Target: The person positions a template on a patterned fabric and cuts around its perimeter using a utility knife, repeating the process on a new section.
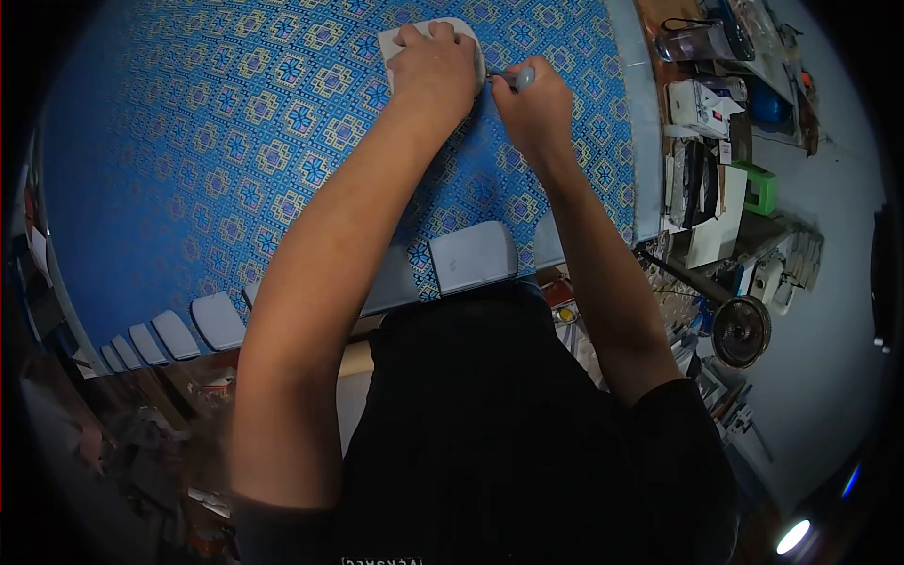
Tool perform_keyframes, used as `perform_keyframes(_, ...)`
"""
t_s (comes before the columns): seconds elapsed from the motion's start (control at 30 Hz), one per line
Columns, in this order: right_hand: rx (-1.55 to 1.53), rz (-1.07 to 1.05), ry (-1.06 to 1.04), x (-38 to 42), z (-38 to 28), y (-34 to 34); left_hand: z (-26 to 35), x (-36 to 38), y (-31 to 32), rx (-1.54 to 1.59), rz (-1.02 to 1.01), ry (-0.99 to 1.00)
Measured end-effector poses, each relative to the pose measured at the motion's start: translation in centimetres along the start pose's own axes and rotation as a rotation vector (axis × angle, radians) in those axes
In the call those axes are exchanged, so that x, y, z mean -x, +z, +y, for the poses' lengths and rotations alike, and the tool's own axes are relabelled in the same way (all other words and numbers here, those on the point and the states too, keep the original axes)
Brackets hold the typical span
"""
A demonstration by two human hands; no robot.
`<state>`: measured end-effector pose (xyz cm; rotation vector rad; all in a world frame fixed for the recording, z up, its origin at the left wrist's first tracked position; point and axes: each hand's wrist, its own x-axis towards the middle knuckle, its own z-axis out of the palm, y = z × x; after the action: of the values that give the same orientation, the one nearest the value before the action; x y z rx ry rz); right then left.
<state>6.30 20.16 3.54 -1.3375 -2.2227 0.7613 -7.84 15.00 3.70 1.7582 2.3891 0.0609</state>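
Note:
Blue patterned fabric (314, 113) covers the table in front of me. My left hand (435, 71) lies flat with its fingers spread on a pale rounded template (388, 42), pressing it on the fabric near the far side. Just right of it, my right hand (535, 104) is closed around a grey tool (524, 79), whose thin tip touches or nearly touches the template's right edge. The exact kind of tool cannot be made out. Along the near edge of the fabric lies a row of pale rounded pieces, among them a large one (473, 256) by my waist.
Right of the table, a side surface holds a clear cup (706, 41), a white box (699, 106), a green stool-like object (760, 188) and papers (718, 221). A round metal disc (741, 331) on a rod stands near my right elbow.

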Motion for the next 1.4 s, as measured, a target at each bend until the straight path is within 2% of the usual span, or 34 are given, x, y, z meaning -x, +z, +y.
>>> perform_keyframes(0.17, 0.017, -0.023, -0.097, -1.9, 0.7, -0.1, 0.3, 0.3, 0.0, -0.023, 0.061, -0.029)
perform_keyframes(0.3, -0.009, -0.082, -0.097, -4.1, 1.3, 0.0, 0.2, 0.2, 0.2, 0.017, 0.021, -0.017)
perform_keyframes(0.47, 0.021, -0.174, -0.264, -7.2, 1.7, -0.2, 0.4, 0.5, 0.6, 0.039, 0.073, -0.037)
perform_keyframes(0.6, -0.044, -0.262, -0.31, -9.3, 2.1, -0.2, 0.4, 0.7, 0.8, 0.075, 0.127, -0.059)
perform_keyframes(0.7, -0.06, -0.325, -0.378, -10.5, 2.2, -0.5, 0.5, 0.6, 1.2, -0.02, 0.11, -0.082)
perform_keyframes(0.77, -0.075, -0.365, -0.408, -11.2, 2.5, -0.4, 0.6, 0.8, 1.6, 0.123, 0.177, -0.091)
perform_keyframes(1.4, -0.023, -0.92, -0.753, -20.1, 2.3, 0.1, 1.3, 0.9, -0.6, -0.017, -0.023, -0.183)
